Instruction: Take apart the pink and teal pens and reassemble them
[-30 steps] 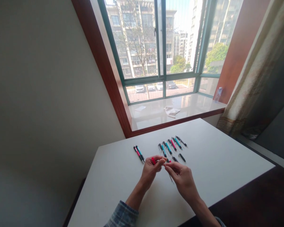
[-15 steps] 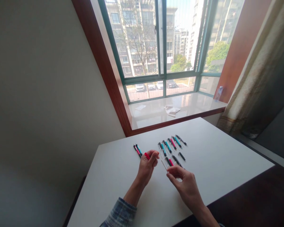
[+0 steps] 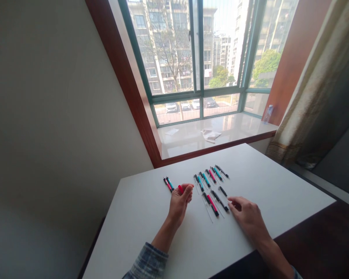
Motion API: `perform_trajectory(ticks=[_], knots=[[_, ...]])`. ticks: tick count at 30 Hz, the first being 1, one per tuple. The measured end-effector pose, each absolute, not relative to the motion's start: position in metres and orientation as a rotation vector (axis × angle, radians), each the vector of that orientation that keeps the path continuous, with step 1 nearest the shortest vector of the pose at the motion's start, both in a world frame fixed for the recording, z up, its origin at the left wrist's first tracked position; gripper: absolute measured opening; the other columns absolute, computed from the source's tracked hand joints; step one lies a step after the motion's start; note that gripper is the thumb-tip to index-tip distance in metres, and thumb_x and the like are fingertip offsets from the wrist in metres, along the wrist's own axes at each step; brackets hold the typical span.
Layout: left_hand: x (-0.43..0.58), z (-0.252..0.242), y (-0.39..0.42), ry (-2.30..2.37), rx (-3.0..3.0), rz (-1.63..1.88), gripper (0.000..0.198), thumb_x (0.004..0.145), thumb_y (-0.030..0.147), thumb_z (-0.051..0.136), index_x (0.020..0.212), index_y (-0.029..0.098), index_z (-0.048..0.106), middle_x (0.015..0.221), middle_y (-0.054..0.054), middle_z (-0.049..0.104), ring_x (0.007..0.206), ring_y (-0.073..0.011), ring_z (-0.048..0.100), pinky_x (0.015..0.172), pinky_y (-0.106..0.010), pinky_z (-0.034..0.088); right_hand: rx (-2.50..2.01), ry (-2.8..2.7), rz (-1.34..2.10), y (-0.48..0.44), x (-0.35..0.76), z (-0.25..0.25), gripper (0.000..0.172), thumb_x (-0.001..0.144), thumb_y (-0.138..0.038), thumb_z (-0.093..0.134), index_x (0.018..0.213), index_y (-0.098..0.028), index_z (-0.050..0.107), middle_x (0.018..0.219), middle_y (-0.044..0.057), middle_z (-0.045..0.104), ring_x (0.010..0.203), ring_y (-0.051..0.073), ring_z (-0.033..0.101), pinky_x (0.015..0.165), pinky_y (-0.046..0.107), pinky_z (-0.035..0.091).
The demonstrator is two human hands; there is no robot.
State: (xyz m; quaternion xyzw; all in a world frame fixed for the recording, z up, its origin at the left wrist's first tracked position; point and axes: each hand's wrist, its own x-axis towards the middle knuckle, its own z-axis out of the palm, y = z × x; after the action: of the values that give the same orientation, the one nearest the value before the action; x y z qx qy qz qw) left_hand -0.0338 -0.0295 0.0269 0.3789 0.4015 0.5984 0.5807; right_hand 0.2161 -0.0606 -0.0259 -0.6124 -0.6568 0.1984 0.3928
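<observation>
White table fills the lower middle of the frame. Toward its left, two pens, one red and one teal, lie side by side. Just right of them the left hand is raised, fingers pinched around a short red pen piece. Right of that, rows of teal, red and black pen parts lie on the table. At lower right the right hand rests flat and loose, holding nothing, its fingertips just beside a black pen part.
</observation>
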Motion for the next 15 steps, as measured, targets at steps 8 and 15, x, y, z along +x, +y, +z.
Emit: perform_trajectory(ticks=[8, 15], knots=[[-0.031, 0.024, -0.029, 0.960, 0.910, 1.368, 0.043, 0.069, 0.048, 0.089, 0.082, 0.011, 0.073, 0.056, 0.007, 0.042, 0.051, -0.0042, 0.032, 0.051, -0.021, 0.026, -1.546, -1.668, 0.526, -0.061, 0.218, -0.016, 0.033, 0.092, -0.046, 0.058, 0.101, -0.022, 0.078, 0.082, 0.008, 0.077, 0.070, 0.024, 0.071, 0.069, 0.035, 0.055], [-0.031, 0.022, -0.029, 0.970, 0.907, 1.367, 0.040, 0.071, 0.046, 0.089, 0.081, 0.011, 0.073, 0.055, 0.007, 0.042, 0.051, -0.0045, 0.033, 0.051, -0.021, 0.025, -1.567, -1.658, 0.512, -0.085, 0.234, -0.033, 0.029, 0.090, -0.042, 0.061, 0.108, -0.025, 0.075, 0.090, 0.006, 0.075, 0.078, 0.024, 0.071, 0.076, 0.035, 0.056]])
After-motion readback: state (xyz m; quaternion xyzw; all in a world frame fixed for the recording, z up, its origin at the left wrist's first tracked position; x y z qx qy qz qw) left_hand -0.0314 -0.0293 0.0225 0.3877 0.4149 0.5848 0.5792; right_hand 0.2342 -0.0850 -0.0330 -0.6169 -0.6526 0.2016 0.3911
